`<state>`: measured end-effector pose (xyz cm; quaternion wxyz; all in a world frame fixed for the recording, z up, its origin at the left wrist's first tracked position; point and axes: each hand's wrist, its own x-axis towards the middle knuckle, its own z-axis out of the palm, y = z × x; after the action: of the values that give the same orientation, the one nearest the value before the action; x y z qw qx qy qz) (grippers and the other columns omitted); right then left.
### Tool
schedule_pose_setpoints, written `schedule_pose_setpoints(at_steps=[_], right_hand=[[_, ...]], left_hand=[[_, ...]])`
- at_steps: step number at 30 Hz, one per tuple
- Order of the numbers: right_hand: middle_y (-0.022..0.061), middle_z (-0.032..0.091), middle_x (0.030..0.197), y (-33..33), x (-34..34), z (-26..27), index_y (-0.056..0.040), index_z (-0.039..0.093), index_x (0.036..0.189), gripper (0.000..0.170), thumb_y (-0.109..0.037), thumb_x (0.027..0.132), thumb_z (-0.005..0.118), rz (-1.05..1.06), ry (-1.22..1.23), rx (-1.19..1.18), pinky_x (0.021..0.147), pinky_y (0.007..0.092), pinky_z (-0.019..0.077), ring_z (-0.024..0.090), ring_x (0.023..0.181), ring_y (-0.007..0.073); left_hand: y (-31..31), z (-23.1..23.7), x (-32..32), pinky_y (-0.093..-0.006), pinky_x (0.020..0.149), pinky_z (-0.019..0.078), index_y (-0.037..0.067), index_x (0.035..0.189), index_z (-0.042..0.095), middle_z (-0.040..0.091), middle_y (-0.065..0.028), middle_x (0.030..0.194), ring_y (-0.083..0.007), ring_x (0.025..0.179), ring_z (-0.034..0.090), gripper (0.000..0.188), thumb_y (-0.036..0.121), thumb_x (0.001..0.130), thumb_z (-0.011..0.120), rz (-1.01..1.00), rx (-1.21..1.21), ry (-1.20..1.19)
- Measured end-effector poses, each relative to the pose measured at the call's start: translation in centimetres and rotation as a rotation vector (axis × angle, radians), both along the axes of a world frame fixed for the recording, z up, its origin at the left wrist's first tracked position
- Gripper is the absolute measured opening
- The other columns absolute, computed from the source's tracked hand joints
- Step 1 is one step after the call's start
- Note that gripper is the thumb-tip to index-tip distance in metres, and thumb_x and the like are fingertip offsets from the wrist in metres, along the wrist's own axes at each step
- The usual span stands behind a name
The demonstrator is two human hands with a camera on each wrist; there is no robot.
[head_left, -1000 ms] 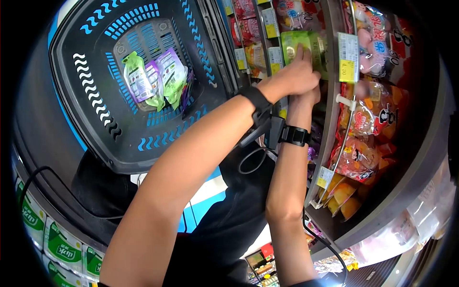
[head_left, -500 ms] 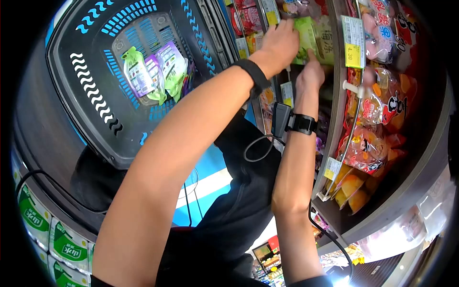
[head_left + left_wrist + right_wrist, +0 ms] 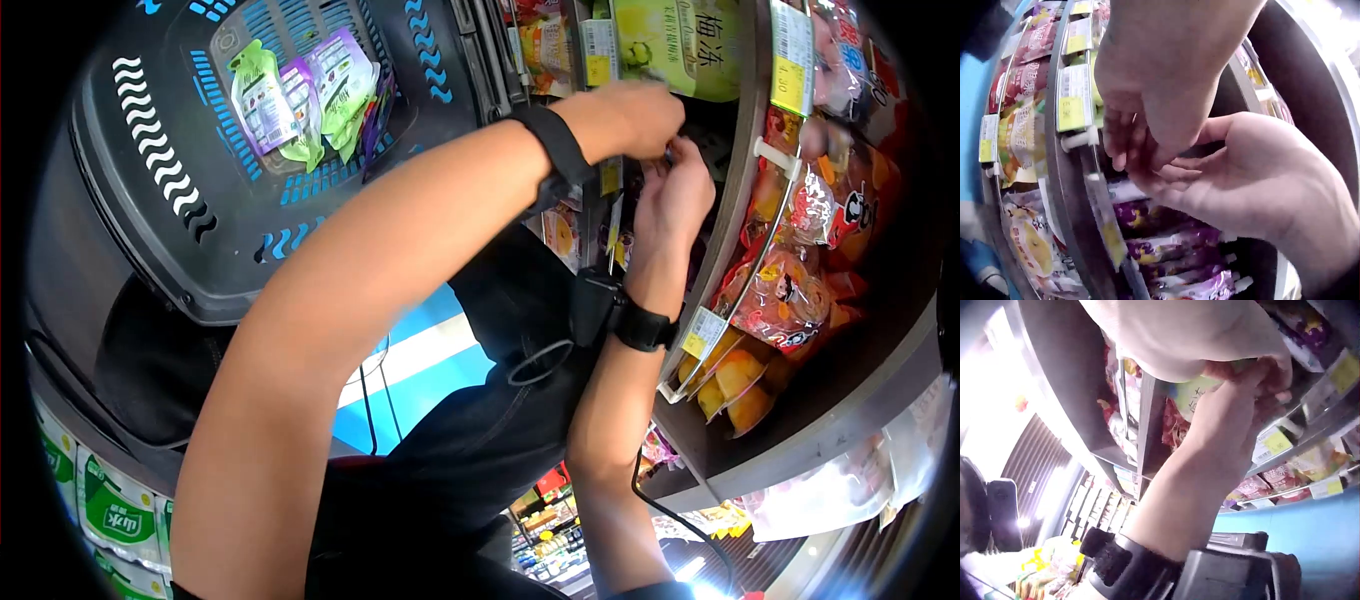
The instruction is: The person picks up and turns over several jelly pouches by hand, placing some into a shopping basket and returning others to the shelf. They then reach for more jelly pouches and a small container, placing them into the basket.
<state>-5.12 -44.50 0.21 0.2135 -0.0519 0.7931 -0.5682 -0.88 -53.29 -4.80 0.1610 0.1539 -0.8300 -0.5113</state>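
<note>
My left hand [image 3: 640, 118] bends over the fingers of my right hand [image 3: 682, 195], and their fingertips meet at the shelf front. In the left wrist view, the left hand [image 3: 1160, 94] reaches down from the top with curled fingers, and the right hand [image 3: 1254, 175] enters from the right, partly bent. I cannot tell whether something small sits between them. A green jelly bag [image 3: 675, 50] with Chinese print stands on the shelf just beyond the hands. Below them in the left wrist view lie several purple packets [image 3: 1175, 250].
A black shopping basket [image 3: 165, 255] at the left holds green and purple pouches [image 3: 265, 105]. Price tags [image 3: 792, 60] and a wire rail edge the shelves. Bagged sweets [image 3: 785, 290] fill the right-hand shelf. Green-and-white packs [image 3: 115, 505] are stacked at lower left.
Both hands have left the green jelly bag that they were touching and come together nearer my body. The basket and shelves have shifted in the head view.
</note>
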Motion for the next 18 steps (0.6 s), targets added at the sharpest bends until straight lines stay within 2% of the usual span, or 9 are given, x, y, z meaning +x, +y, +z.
schedule_pose_setpoints(at_steps=[1,2,4,7,10,11,14,15,18], right_hand=[[0.0143,0.062,0.102,0.8,-0.6,0.0,0.0086,0.060,0.104,0.025,-0.006,0.090,0.048,0.055,0.019,0.017,0.082,0.0329,0.0476,0.059,0.095,0.0207],[0.0148,0.062,0.105,1.7,-1.2,0.0,0.0087,0.060,0.105,0.025,-0.005,0.090,0.046,0.067,0.006,0.056,0.083,0.0330,0.0471,0.059,0.095,0.0209],[0.0105,0.061,0.102,2.4,-0.8,0.9,0.0058,0.058,0.111,0.029,-0.004,0.086,0.047,0.025,-0.034,0.076,0.082,0.0306,0.0491,0.060,0.092,0.0185],[0.0139,0.060,0.111,2.6,-0.6,1.6,0.0065,0.053,0.122,0.039,-0.004,0.086,0.044,0.042,-0.019,0.152,0.084,0.0332,0.0518,0.062,0.096,0.0223],[0.0171,0.057,0.117,2.9,0.0,2.3,0.0061,0.051,0.124,0.041,-0.004,0.085,0.042,0.175,0.019,0.218,0.081,0.0349,0.0550,0.065,0.091,0.0265],[0.0178,0.057,0.113,2.9,-0.1,2.4,0.0065,0.050,0.122,0.039,-0.005,0.086,0.041,0.218,0.047,0.229,0.064,0.0326,0.0560,0.067,0.072,0.0264],[0.0174,0.057,0.102,3.0,0.6,2.7,0.0058,0.047,0.120,0.037,-0.006,0.086,0.041,0.275,0.138,0.370,0.051,0.0308,0.0516,0.063,0.056,0.0246],[0.0188,0.058,0.104,3.1,0.9,2.5,0.0057,0.046,0.119,0.036,-0.006,0.086,0.042,0.299,0.143,0.405,0.050,0.0301,0.0509,0.063,0.055,0.0236],[0.0213,0.061,0.104,3.6,0.9,2.3,0.0053,0.044,0.117,0.035,-0.007,0.084,0.045,0.327,0.157,0.480,0.047,0.0283,0.0492,0.061,0.053,0.0214]], left_hand=[[0.6,0.5,-0.3,-0.0444,0.073,0.0531,0.004,0.085,0.071,0.068,-0.0184,0.088,-0.0368,0.084,0.065,0.018,0.016,0.072,0.067,-0.067,-0.006,-0.068],[1.7,0.2,-1.2,-0.0431,0.072,0.0537,0.006,0.087,0.070,0.069,-0.0170,0.088,-0.0362,0.084,0.066,0.019,0.017,0.072,0.067,-0.026,-0.052,-0.060],[3.2,-0.5,-2.4,-0.0417,0.070,0.0545,0.006,0.087,0.069,0.069,-0.0157,0.088,-0.0339,0.084,0.067,0.019,0.019,0.073,0.067,0.047,-0.068,0.013],[4.0,-1.2,-4.0,-0.0409,0.068,0.0552,0.007,0.086,0.069,0.070,-0.0145,0.087,-0.0318,0.083,0.069,0.019,0.020,0.073,0.067,0.156,-0.150,-0.010],[4.1,-1.4,-4.4,-0.0373,0.066,0.0558,0.008,0.083,0.070,0.070,-0.0137,0.085,-0.0297,0.081,0.070,0.013,0.016,0.075,0.063,0.177,-0.157,-0.071],[4.0,-1.4,-4.2,-0.0382,0.065,0.0559,0.003,0.092,0.065,0.069,-0.0168,0.085,-0.0322,0.082,0.069,0.018,0.014,0.077,0.062,0.203,-0.133,-0.045],[4.7,-1.7,-4.9,-0.0414,0.066,0.0559,-0.003,0.103,0.056,0.067,-0.0217,0.088,-0.0363,0.083,0.068,0.031,0.009,0.076,0.065,0.377,-0.001,-0.064],[4.9,-2.1,-4.6,-0.0439,0.069,0.0557,-0.005,0.109,0.048,0.065,-0.0257,0.092,-0.0395,0.084,0.067,0.043,0.005,0.072,0.067,0.412,0.032,0.021],[5.1,-3.2,-5.2,-0.0433,0.070,0.0558,-0.006,0.110,0.047,0.064,-0.0272,0.094,-0.0404,0.085,0.066,0.048,0.003,0.069,0.069,0.373,0.056,0.094]])
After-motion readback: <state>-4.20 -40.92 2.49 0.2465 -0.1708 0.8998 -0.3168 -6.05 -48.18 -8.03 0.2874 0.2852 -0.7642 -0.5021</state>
